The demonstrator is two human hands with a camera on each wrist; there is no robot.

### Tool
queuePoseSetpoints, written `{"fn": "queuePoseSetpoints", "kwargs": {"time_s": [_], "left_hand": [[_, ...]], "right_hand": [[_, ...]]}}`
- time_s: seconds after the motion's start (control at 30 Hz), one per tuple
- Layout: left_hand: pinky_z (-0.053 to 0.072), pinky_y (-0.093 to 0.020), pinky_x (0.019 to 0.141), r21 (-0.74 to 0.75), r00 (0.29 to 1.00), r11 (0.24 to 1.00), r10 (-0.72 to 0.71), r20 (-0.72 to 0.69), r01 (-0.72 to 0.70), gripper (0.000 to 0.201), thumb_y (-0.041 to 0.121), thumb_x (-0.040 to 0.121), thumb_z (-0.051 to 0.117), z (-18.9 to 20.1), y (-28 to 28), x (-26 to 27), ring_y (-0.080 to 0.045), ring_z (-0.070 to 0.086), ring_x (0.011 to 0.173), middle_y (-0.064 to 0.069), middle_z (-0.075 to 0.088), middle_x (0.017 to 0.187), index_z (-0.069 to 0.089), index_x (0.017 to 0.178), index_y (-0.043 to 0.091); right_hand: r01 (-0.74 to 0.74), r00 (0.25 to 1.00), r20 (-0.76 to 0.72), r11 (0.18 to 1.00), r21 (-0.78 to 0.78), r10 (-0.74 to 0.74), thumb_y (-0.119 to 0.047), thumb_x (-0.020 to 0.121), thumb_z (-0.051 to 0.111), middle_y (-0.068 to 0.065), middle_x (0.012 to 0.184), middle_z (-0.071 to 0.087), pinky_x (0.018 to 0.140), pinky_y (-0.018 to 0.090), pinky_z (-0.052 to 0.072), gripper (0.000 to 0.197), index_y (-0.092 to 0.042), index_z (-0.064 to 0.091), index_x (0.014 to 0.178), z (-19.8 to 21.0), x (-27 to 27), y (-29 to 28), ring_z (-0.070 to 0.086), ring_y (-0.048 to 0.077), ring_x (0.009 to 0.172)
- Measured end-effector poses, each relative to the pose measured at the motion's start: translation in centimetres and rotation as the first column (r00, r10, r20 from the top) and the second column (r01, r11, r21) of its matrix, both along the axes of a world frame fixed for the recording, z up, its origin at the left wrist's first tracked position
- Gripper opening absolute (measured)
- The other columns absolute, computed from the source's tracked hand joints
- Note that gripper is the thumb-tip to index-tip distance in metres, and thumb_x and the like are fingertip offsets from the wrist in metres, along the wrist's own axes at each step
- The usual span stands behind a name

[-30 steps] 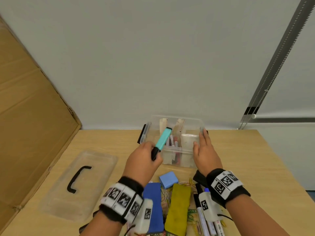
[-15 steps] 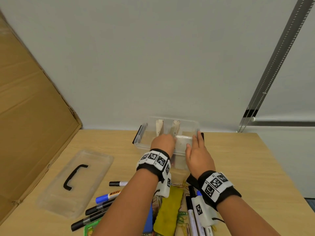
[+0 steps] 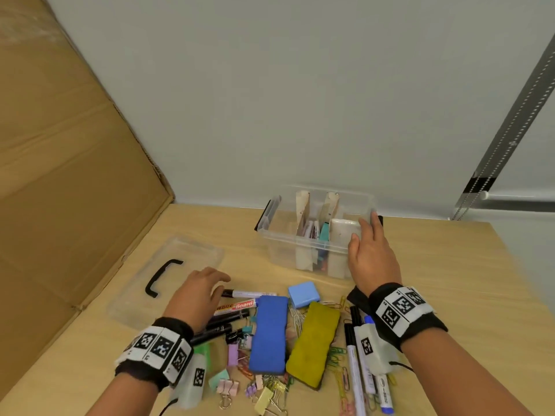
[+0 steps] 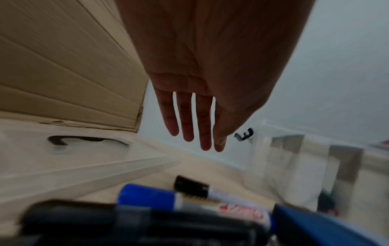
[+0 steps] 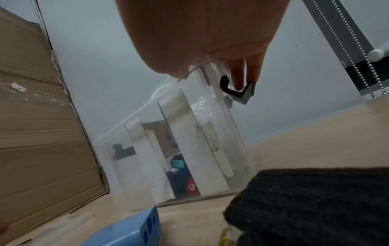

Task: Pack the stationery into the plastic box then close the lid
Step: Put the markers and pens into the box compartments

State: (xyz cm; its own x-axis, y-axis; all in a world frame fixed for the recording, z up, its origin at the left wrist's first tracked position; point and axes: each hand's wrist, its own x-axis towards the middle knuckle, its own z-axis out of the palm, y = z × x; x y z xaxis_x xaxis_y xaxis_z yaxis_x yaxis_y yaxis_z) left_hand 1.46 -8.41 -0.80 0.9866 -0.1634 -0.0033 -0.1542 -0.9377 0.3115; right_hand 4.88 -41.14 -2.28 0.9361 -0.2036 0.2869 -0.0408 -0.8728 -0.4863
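The clear plastic box stands open at the back of the table, with paper dividers, several pens and a teal highlighter inside. My right hand lies flat on its right front corner, fingers straight, reaching the black latch. My left hand hovers empty over a group of markers, fingers relaxed and spread. The clear lid with a black handle lies to the left. A blue eraser and an olive eraser lie in front.
A light blue block, binder clips, paper clips and more markers are scattered along the near table edge. A cardboard sheet leans along the left side. The wall rises right behind the box.
My left hand carried the teal highlighter into the box, left it there, and drew back empty to the markers. My right hand has stayed on the box's corner.
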Motion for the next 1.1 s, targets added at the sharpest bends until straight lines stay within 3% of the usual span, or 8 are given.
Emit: {"fn": "queuePoseSetpoints", "kwargs": {"time_s": [0.27, 0.4, 0.5, 0.57, 0.63, 0.7, 0.83, 1.1], "left_hand": [[0.044, -0.030, 0.097, 0.172, 0.973, 0.973, -0.118, -0.196, 0.152, 0.032, 0.022, 0.092, 0.053, -1.9, 0.2, 3.4, -0.015, 0.051, 0.114, 0.005, 0.056, 0.124, 0.058, 0.123, 0.028], [0.049, -0.032, 0.090, 0.269, 0.960, 0.937, -0.165, -0.227, 0.225, 0.023, 0.024, 0.089, 0.057, -2.3, -0.3, 4.7, -0.018, 0.056, 0.103, 0.001, 0.057, 0.115, 0.061, 0.112, 0.024], [0.050, -0.034, 0.085, 0.253, 0.962, 0.938, -0.191, -0.197, 0.238, 0.021, 0.027, 0.089, 0.057, -2.1, 0.9, 5.2, -0.019, 0.057, 0.098, 0.000, 0.057, 0.111, 0.059, 0.109, 0.021], [0.051, -0.031, 0.079, 0.162, 0.978, 0.969, -0.169, -0.120, 0.188, 0.017, 0.027, 0.090, 0.057, -1.8, 2.3, 5.0, -0.017, 0.058, 0.091, 0.002, 0.055, 0.107, 0.057, 0.107, 0.022], [0.052, -0.030, 0.075, 0.006, 0.990, 0.991, -0.135, -0.046, 0.135, 0.015, 0.027, 0.090, 0.059, -1.4, 3.5, 4.2, -0.013, 0.058, 0.083, 0.005, 0.054, 0.103, 0.057, 0.105, 0.024], [0.053, -0.031, 0.075, -0.166, 0.996, 0.982, -0.091, -0.007, 0.089, 0.014, 0.024, 0.090, 0.060, -0.8, 4.8, 3.5, -0.009, 0.059, 0.080, 0.006, 0.055, 0.102, 0.056, 0.104, 0.024], [0.050, -0.024, 0.073, -0.286, 0.993, 0.951, -0.110, 0.037, 0.116, 0.022, 0.020, 0.090, 0.059, -0.2, 7.3, 3.2, -0.002, 0.058, 0.079, 0.012, 0.056, 0.105, 0.055, 0.110, 0.029], [0.049, -0.023, 0.069, -0.291, 0.994, 0.951, -0.098, 0.040, 0.105, 0.036, 0.026, 0.092, 0.055, -0.3, 9.1, 3.5, 0.000, 0.059, 0.076, 0.018, 0.055, 0.101, 0.047, 0.124, 0.039]], "right_hand": [[0.047, 0.999, -0.018, 0.999, -0.018, -0.047, -0.031, 0.100, 0.029, 0.007, 0.159, 0.015, 0.103, 0.041, 0.041, 0.046, -0.010, 0.040, 0.139, 0.3, -0.1, 0.2, 0.042, 0.030, 0.132], [0.129, 0.991, 0.037, 0.983, -0.133, -0.125, -0.024, 0.095, 0.042, 0.012, 0.158, 0.017, 0.117, 0.048, 0.021, 0.049, -0.009, 0.036, 0.141, 1.5, -0.8, 1.2, 0.020, 0.037, 0.142], [-0.038, 0.972, 0.213, 0.961, -0.275, 0.099, -0.016, 0.086, 0.053, 0.010, 0.143, 0.040, 0.110, 0.046, 0.034, 0.043, -0.013, 0.048, 0.129, 3.2, -2.5, 5.4, 0.034, 0.033, 0.133], [-0.244, 0.925, 0.210, 0.920, -0.307, 0.315, -0.017, 0.086, 0.051, 0.001, 0.118, 0.056, 0.093, 0.038, 0.048, 0.027, -0.017, 0.057, 0.112, 3.5, -3.4, 8.4, 0.049, 0.021, 0.112], [-0.429, 0.879, 0.082, 0.855, -0.292, 0.469, -0.018, 0.088, 0.050, -0.003, 0.101, 0.059, 0.079, 0.030, 0.050, 0.017, -0.019, 0.060, 0.101, 3.1, -3.8, 10.9, 0.054, 0.016, 0.096], [-0.574, 0.819, -0.150, 0.780, -0.249, 0.554, -0.017, 0.091, 0.047, 0.001, 0.106, 0.059, 0.078, 0.032, 0.046, 0.019, -0.016, 0.060, 0.104, 2.0, -3.2, 13.5, 0.052, 0.020, 0.100], [-0.664, 0.701, -0.591, 0.667, -0.337, 0.399, -0.014, 0.089, 0.055, 0.009, 0.122, 0.051, 0.087, 0.039, 0.041, 0.031, -0.013, 0.055, 0.120, -0.1, -1.4, 17.8, 0.043, 0.029, 0.115], [-0.612, 0.705, -0.621, 0.736, -0.290, 0.341, -0.015, 0.089, 0.057, 0.010, 0.116, 0.054, 0.085, 0.038, 0.044, 0.023, -0.011, 0.056, 0.111, -0.7, -0.2, 19.2, 0.053, 0.030, 0.108]]}}
